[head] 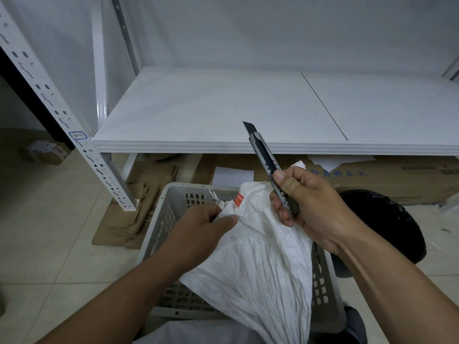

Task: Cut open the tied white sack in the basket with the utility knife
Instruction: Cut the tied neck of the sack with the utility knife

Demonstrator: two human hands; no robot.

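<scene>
One white sack (258,247) is lying in one grey basket (171,212), its tied neck being pinched by the left grip (203,227). The right grip (305,207) is clenching one utility knife (267,157), blade extended, above that neck. Judged step: positioning; next, the blade needs lowering beside the tie, clear of the left fingers (227,218).

Floor: pale tiles (62,256), flattened cardboard (129,219) (creased)
Furniture: white metal shelf (211,112), perforated upright (49,95)
Wall: plain white (273,28)
</scene>
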